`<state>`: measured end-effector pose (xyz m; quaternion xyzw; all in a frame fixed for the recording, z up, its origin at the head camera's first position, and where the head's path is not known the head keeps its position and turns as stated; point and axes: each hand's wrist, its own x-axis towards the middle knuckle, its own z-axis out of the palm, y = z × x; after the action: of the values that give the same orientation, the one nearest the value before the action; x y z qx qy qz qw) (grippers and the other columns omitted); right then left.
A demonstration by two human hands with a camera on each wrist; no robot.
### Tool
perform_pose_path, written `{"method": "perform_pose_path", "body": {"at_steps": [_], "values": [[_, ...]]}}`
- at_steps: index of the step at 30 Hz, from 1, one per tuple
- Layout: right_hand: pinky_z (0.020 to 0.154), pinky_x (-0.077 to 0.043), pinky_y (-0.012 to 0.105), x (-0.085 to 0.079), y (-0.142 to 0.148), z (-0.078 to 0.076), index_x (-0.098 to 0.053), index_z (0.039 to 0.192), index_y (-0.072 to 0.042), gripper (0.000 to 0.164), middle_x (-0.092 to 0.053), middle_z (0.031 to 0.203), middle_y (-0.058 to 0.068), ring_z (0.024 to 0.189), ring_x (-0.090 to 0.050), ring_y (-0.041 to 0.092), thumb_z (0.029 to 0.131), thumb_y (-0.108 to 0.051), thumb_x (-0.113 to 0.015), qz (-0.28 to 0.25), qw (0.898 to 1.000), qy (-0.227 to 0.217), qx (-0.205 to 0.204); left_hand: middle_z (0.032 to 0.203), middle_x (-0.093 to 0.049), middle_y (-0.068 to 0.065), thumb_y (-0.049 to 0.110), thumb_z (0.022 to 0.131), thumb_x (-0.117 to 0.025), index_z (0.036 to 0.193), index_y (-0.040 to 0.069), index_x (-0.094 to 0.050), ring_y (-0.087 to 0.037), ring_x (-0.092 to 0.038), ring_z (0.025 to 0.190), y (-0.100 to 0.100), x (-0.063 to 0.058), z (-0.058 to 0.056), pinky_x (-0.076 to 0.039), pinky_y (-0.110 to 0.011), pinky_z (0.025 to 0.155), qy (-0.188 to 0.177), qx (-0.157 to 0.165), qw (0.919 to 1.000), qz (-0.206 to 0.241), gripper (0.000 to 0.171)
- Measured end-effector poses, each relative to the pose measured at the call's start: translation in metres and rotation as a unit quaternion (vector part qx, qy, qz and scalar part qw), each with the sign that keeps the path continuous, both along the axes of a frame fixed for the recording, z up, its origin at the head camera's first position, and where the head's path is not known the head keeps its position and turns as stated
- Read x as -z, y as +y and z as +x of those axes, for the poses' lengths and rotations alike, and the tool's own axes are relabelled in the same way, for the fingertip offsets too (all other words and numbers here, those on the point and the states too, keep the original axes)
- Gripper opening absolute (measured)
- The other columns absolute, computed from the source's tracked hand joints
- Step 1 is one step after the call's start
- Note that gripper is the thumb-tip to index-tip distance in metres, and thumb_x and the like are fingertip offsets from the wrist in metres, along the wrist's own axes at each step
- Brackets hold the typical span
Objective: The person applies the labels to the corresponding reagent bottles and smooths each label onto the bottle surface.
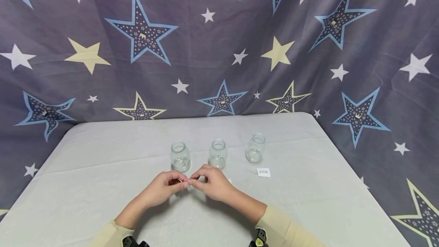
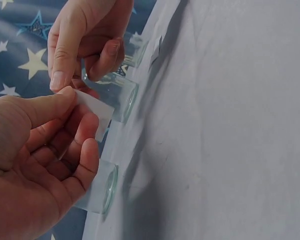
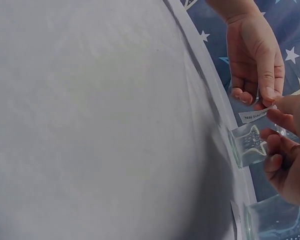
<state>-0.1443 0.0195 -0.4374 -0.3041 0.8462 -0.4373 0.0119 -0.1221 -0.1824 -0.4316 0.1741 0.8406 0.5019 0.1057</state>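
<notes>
My left hand (image 1: 162, 188) and right hand (image 1: 214, 183) meet fingertip to fingertip in front of the left and middle glass jars. Between thumb and forefinger, the left hand pinches a small white paper label (image 2: 95, 109). Dark writing shows on the label (image 3: 255, 115) in the right wrist view. At the same edge of it, my right hand (image 3: 290, 145) pinches with thumb and forefinger; the exact contact is hidden by the fingertips. Just beyond the hands stand the left jar (image 1: 180, 159) and the middle jar (image 1: 218, 155), both lidless and upright.
Farther right stands a third lidless glass jar (image 1: 255, 149), with a written white label (image 1: 263, 172) lying in front of it. Another white scrap (image 1: 229, 181) peeks out behind the right wrist. A pale cloth (image 1: 103, 159) covers the table; a star-patterned curtain (image 1: 205, 68) hangs behind.
</notes>
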Motion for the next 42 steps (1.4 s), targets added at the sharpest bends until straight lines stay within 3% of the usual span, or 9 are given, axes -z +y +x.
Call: {"method": "perform_pose_path", "body": {"at_steps": [9, 16, 42], "values": [[0.054, -0.038, 0.013, -0.002, 0.001, 0.001, -0.072, 0.083, -0.012, 0.011, -0.066, 0.080, 0.000, 0.058, -0.042, -0.003, 0.085, -0.022, -0.068, -0.017, 1.000, -0.007, 0.003, 0.085, -0.065, -0.008, 0.020, 0.088, -0.065, 0.092, 0.004, -0.066, -0.001, -0.053, 0.068, 0.002, 0.000, 0.001, -0.045, -0.020, 0.063, -0.002, -0.007, 0.9999, 0.010, 0.017], [0.051, -0.037, 0.014, -0.001, 0.002, 0.001, -0.069, 0.082, -0.011, 0.010, -0.067, 0.080, 0.001, 0.054, -0.042, -0.002, 0.087, -0.018, -0.064, -0.010, 0.999, -0.044, 0.013, 0.087, -0.065, -0.009, 0.019, 0.087, -0.066, 0.092, 0.002, -0.066, -0.001, -0.054, 0.071, 0.004, 0.002, -0.001, -0.046, -0.020, 0.065, -0.006, -0.018, 0.9998, 0.012, 0.018], [0.052, -0.039, 0.016, 0.000, 0.015, 0.002, -0.067, 0.080, -0.010, 0.008, -0.064, 0.074, -0.001, 0.056, -0.045, 0.002, 0.084, -0.013, -0.060, -0.006, 0.998, -0.051, 0.031, 0.080, -0.064, -0.015, 0.016, 0.085, -0.065, 0.090, -0.001, -0.064, -0.010, -0.057, 0.066, 0.003, 0.003, 0.003, -0.047, -0.024, 0.062, -0.038, -0.033, 0.9985, 0.020, 0.018]]}}
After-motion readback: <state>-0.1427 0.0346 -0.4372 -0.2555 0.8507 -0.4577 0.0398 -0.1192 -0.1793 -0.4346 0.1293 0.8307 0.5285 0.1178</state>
